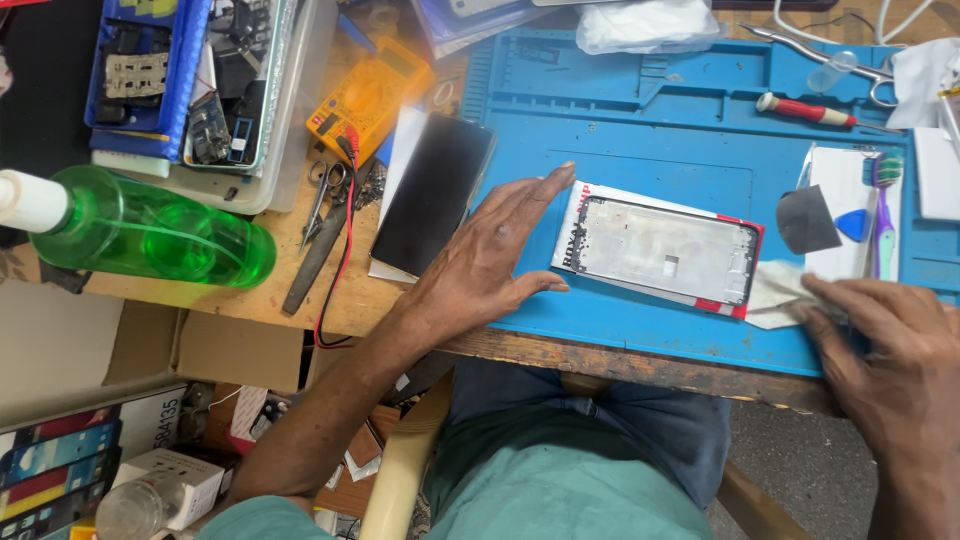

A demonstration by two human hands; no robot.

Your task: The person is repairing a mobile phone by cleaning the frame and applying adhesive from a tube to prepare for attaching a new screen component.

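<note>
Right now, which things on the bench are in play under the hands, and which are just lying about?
In play:
phone frame
white cloth under right hand
left hand on blue mat

Lying about:
green bottle
yellow multimeter
red screwdriver
toothbrush

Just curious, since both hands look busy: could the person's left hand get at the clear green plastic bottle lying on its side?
Probably yes. The left hand rests flat on the blue mat's edge; only scissors and a red wire lie low between it and the clear green plastic bottle.

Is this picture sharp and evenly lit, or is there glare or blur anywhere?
Head view: soft, even light, faint shadows; the blue mat and phone frame look sharp; the green bottle shows bright highlights; the right hand looks slightly soft at the frame edge.
</note>
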